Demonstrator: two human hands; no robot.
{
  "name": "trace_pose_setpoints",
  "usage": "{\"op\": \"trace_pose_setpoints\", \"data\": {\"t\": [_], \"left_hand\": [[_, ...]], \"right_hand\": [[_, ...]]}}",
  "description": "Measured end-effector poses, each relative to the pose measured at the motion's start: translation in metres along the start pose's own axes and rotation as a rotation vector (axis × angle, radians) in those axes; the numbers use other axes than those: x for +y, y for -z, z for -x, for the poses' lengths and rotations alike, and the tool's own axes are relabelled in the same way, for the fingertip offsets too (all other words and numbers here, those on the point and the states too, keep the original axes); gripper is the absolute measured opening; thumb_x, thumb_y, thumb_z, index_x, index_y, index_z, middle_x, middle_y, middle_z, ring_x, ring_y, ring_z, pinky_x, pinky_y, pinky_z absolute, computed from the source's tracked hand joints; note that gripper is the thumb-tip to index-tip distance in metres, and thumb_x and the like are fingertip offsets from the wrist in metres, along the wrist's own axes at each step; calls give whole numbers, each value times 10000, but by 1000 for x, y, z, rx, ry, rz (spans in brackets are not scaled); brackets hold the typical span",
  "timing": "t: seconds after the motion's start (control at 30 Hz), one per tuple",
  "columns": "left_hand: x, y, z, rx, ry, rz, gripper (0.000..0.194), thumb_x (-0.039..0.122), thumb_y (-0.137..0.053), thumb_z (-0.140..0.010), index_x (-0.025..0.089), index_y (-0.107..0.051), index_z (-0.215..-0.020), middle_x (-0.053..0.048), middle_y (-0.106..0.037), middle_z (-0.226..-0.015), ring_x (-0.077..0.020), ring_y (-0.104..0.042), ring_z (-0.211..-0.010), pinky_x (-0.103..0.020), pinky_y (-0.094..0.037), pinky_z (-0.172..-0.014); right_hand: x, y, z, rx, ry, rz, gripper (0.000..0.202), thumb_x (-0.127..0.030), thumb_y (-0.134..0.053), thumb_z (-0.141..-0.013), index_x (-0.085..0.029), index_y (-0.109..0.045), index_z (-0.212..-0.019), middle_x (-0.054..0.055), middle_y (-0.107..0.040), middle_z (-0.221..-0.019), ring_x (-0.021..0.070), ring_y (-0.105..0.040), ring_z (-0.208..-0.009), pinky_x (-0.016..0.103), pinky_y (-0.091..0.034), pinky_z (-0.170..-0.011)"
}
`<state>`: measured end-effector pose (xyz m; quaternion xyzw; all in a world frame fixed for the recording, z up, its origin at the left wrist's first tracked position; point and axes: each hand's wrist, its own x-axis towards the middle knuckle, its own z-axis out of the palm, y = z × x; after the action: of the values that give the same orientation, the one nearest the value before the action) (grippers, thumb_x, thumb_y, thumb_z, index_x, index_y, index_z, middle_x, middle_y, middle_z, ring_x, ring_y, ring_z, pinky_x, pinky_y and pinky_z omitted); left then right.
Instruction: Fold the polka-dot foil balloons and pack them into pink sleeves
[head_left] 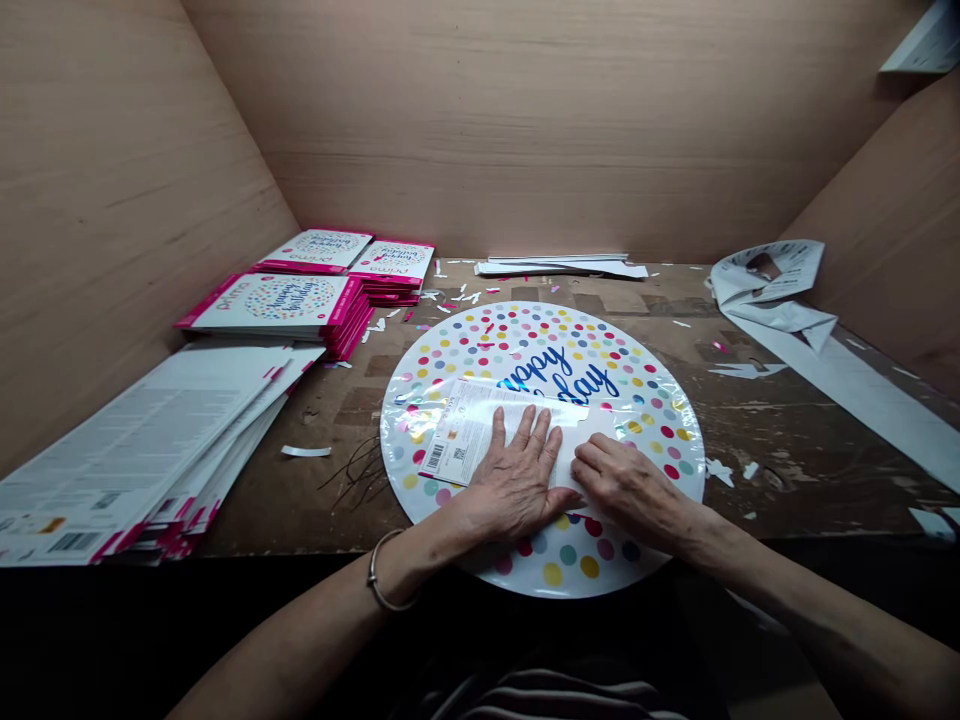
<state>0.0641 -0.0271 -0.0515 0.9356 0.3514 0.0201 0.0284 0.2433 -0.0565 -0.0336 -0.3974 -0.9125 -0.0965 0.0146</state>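
Note:
A round white disc (442,370) with coloured dots and blue lettering lies near the front edge of the table. On top of it rests a white printed card (472,425) with a barcode at its left end. My left hand (521,475) is spread flat on the card, fingers apart, a bracelet on the wrist. Close to its right, my right hand (626,490) has its fingers curled together at the card's right part. What those fingers pinch, if anything, is hidden.
Stacks of pink-edged packets (277,303) stand at the back left, with a fanned pile of printed cards (142,430) before them. White strips (562,267) lie at the back, a crumpled paper band (847,390) at the right. Paper scraps dot the brown table (810,490).

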Motion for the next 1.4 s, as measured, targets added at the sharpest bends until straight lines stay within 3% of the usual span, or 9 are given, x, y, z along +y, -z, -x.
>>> {"op": "trace_pose_setpoints", "data": {"t": [0.2, 0.43, 0.8, 0.93, 1.03, 1.17, 1.23, 1.3, 1.4], "left_hand": [[1, 1, 1, 3, 0, 4, 637, 487, -212, -902, 47, -324, -1349, -210, -224, -1438, -359, -112, -1341, -623, -55, -1023], [1, -9, -1, 40, 4, -15, 568, 365, -270, -887, 31, -322, -1345, -226, -244, -1425, -376, -121, -1334, -643, -56, -1006], [-1, -8, 2, 71, 4, -2, 602, 443, -237, -901, 48, -327, -1347, -208, -245, -1431, -356, -121, -1339, -617, -53, -1021], [-1, -7, 1, 52, 15, 35, 717, 577, -186, -883, 57, -302, -1363, -206, -223, -1440, -356, -97, -1344, -609, -33, -1029], [2, -5, 1, 24, 25, 43, 747, 612, -169, -872, 70, -305, -1366, -195, -209, -1448, -351, -82, -1348, -602, -12, -1035], [-5, 1, 3, -7, -22, 85, 736, 601, -211, -875, 62, -291, -1370, -211, -186, -1449, -350, -87, -1348, -609, -15, -1030], [-19, 7, 3, -18, -128, 142, 728, 608, -286, -861, 86, -300, -1368, -202, -204, -1445, -327, -102, -1352, -595, -29, -1039], [-40, 16, 2, -47, -291, 229, 620, 557, -379, -864, 159, -368, -1339, -142, -271, -1437, -267, -143, -1356, -547, -47, -1066], [-70, 31, -3, -109, -469, 350, 313, 395, -445, -895, 265, -564, -1154, -21, -423, -1368, -177, -233, -1337, -456, -81, -1097]], "right_hand": [[-16, 5, -2, 12, 11, 206, 210, 17, -452, -690, -117, -604, -744, 110, -558, -723, 231, -508, -716, 356, -421, -643], [-14, -1, 3, 74, 220, 207, 407, -45, -322, -800, -113, -543, -1135, 149, -585, -1096, 263, -540, -978, 419, -439, -833], [7, 11, -21, -120, 377, 152, 343, -43, -335, -785, -180, -637, -874, 97, -621, -778, 224, -534, -688, 365, -422, -567], [26, 12, -26, -157, 172, 54, 271, -50, -379, -774, -191, -610, -776, 78, -587, -732, 197, -489, -634, 325, -396, -550], [68, 19, -22, -135, -104, 71, 247, -43, -367, -805, -151, -563, -700, 62, -545, -660, 144, -429, -542, 276, -363, -508], [142, 22, 20, -9, -427, 220, 270, -106, -333, -853, -139, -546, -689, 80, -493, -576, 179, -437, -545, 330, -385, -538], [162, 19, 48, 85, -486, 260, 272, -142, -319, -858, -159, -578, -776, 97, -515, -625, 224, -483, -602, 387, -409, -562], [156, 14, 67, 192, -376, 177, 274, -175, -332, -865, -198, -593, -944, 108, -572, -770, 241, -534, -683, 413, -444, -586], [101, 7, 68, 230, -136, -87, 328, -224, -398, -880, -214, -518, -1185, 126, -542, -1155, 264, -543, -990, 426, -500, -743]]}}
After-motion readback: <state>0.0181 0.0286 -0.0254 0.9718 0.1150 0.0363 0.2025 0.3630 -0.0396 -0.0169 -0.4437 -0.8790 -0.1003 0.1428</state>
